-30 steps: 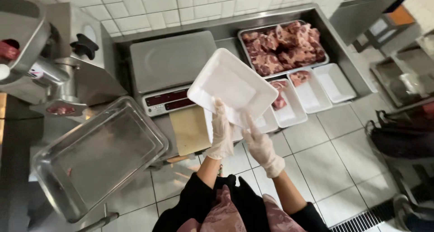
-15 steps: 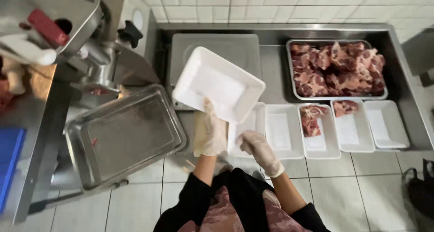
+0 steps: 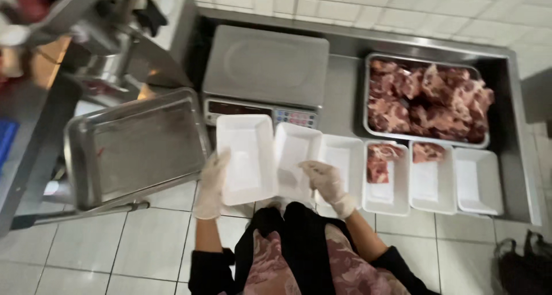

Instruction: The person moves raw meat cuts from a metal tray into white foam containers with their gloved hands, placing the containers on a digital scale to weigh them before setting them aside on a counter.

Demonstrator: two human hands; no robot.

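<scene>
Gloved left hand (image 3: 211, 183) fingers grip empty white foam tray (image 3: 246, 157) at its left edge, long axis running away from the person; gloved right hand (image 3: 326, 183) rests loosely curled on adjacent white tray (image 3: 294, 157)

Steel counter (image 3: 345, 88) carries scale (image 3: 267, 65), meat tray (image 3: 425, 102), foam trays (image 3: 477, 183).

Six white foam trays are seen in a row along the near edge of the table (image 3: 345, 82). The leftmost tray (image 3: 246, 157), rectangular and empty, is gripped at its left edge. A second empty tray (image 3: 294, 157) lies tilted against it. A third tray (image 3: 340, 163) is empty. The fourth tray (image 3: 386, 183) and fifth tray (image 3: 428, 180) each carry red meat. The sixth tray (image 3: 477, 183) is empty. A dark display strip (image 3: 236, 108) with a keypad (image 3: 294, 118) is seen on the front of the scale (image 3: 267, 65).
</scene>
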